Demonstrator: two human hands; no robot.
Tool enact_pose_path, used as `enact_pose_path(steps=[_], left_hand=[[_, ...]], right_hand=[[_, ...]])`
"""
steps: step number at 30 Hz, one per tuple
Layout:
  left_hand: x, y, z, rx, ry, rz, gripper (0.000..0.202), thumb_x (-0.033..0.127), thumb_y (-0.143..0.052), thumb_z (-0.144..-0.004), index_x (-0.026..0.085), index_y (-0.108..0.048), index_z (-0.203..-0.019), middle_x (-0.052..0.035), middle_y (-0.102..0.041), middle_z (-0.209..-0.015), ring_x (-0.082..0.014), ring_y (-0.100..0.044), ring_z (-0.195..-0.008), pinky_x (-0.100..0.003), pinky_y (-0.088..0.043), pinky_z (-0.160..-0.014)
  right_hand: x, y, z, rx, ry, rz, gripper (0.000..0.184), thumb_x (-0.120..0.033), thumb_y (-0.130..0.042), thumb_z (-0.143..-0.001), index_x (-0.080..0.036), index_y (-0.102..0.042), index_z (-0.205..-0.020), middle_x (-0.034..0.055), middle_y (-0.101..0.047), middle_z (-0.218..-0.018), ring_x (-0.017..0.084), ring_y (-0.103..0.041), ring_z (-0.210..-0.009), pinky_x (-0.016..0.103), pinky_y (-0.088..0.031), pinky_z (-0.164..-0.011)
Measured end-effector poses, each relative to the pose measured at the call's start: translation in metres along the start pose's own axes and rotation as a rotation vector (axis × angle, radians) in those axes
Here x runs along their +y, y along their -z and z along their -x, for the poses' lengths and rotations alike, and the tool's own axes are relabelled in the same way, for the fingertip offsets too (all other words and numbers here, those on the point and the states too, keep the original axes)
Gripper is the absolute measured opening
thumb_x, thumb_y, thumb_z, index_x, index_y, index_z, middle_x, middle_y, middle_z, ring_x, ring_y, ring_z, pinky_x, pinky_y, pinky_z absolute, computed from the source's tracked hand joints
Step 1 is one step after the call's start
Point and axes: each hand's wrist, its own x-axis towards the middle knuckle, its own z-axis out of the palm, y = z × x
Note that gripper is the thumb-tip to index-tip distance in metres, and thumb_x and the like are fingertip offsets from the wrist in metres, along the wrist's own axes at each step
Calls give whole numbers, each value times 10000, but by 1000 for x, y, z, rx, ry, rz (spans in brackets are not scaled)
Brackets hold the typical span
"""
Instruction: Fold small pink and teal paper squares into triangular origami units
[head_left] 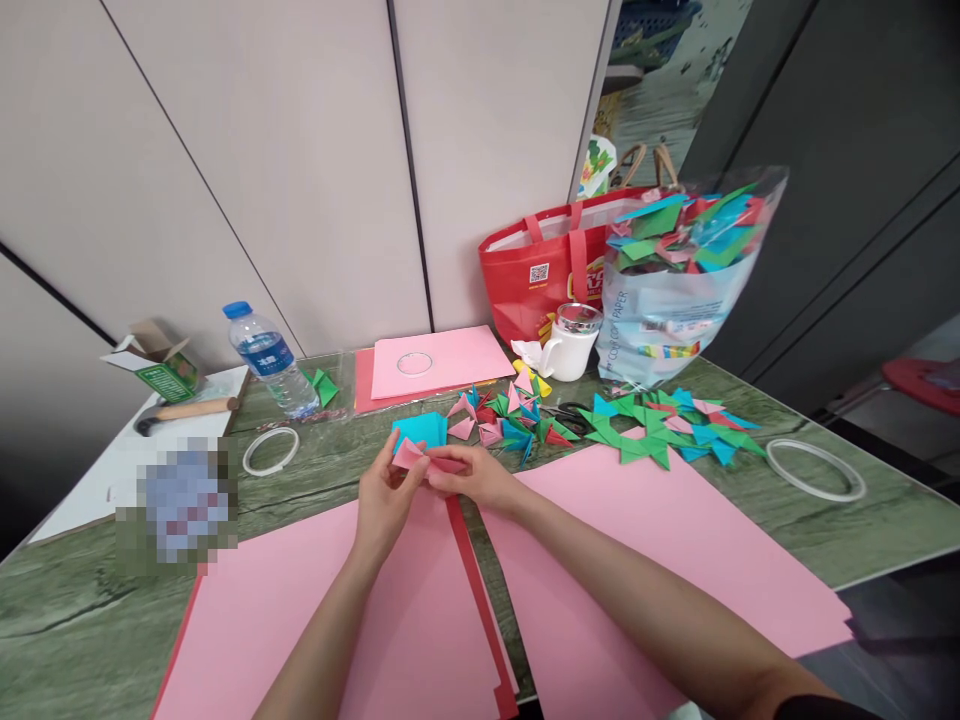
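Observation:
Between my two hands is a small piece of folded pink paper (409,454). My left hand (386,490) pinches its left part between thumb and fingers. At its right side, my right hand (480,478) has its fingers closed on the same paper. Just behind the hands lie blue paper squares (429,428). Beneath the forearms are large pink sheets (300,620), with red paper showing along the edges, and a second pink stack (645,560) is on the right. Folded paper pieces (491,420) in pink, blue, red and green are heaped behind my right hand.
A water bottle (270,360), white ring (271,452), hammer (187,410) and small box (161,370) are at left. Behind stand a white mug (571,345), red bag (525,280) and plastic bag (667,320) of folded paper. Black scissors (571,415) lie near green folded pieces (637,440).

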Motion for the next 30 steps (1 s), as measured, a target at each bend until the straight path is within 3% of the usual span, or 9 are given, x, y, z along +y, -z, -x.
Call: enact_pose_path(steps=[5, 8, 10, 12, 15, 19, 26, 30], left_hand=[[1, 1, 1, 20, -61, -59, 578, 268, -621, -641, 141, -517, -1195, 86, -489, -422, -77, -350, -355, -191, -312, -390], [-2, 2, 0, 32, -79, -77, 513, 260, -613, -649, 167, -559, -1150, 101, -428, -377, -68, -279, -322, -185, -255, -351], [-4, 3, -1, 25, -68, -83, 494, 281, -627, -650, 167, -576, -1129, 96, -429, -370, -72, -311, -321, -184, -263, -346], [-5, 3, -1, -21, -45, -25, 471, 295, -635, -653, 156, -592, -1101, 64, -520, -432, -87, -412, -361, -187, -329, -372], [-7, 3, -3, -109, -15, 141, 360, 296, -636, -656, 136, -651, -978, -18, -667, -643, -144, -572, -532, -242, -465, -504], [-9, 3, -5, -104, -31, 184, 223, 272, -649, -638, 147, -703, -814, -51, -709, -781, -196, -625, -670, -291, -511, -585], [-11, 1, 0, -15, -251, -29, 182, 240, -589, -699, 224, -714, -831, -33, -709, -894, -230, -638, -828, -354, -497, -763], [-12, 2, 3, -38, -407, -161, 215, 213, -524, -745, 266, -709, -839, -27, -699, -935, -223, -631, -886, -359, -487, -795]], right_hand=[[-5, 0, 0, 45, 2, -21, 423, -396, -660, -650, -185, -618, -1013, 39, -639, -962, 201, -596, -876, 313, -485, -746], [-5, -2, -1, 52, -18, -81, 374, -438, -652, -641, -171, -654, -903, 29, -655, -871, 190, -606, -823, 316, -492, -740], [-3, -2, -3, 114, -78, -157, 378, -494, -618, -651, -146, -658, -793, 26, -651, -749, 171, -613, -721, 324, -506, -711], [0, -1, -5, 188, -130, -230, 390, -518, -602, -656, -131, -634, -694, 23, -626, -655, 152, -603, -633, 328, -520, -668], [4, 1, -8, 267, -182, -302, 338, -465, -630, -661, -128, -601, -646, 21, -598, -606, 130, -576, -566, 308, -531, -574], [4, 5, -10, 314, -194, -339, 239, -361, -662, -649, -131, -596, -653, 11, -584, -601, 123, -565, -548, 298, -532, -531], [3, 7, -11, 388, -125, -348, 212, -332, -682, -602, -147, -577, -608, -8, -555, -553, 133, -543, -529, 307, -534, -512], [2, 5, -11, 405, -125, -342, 246, -367, -661, -625, -161, -537, -575, -13, -540, -533, 131, -538, -506, 290, -523, -492]])
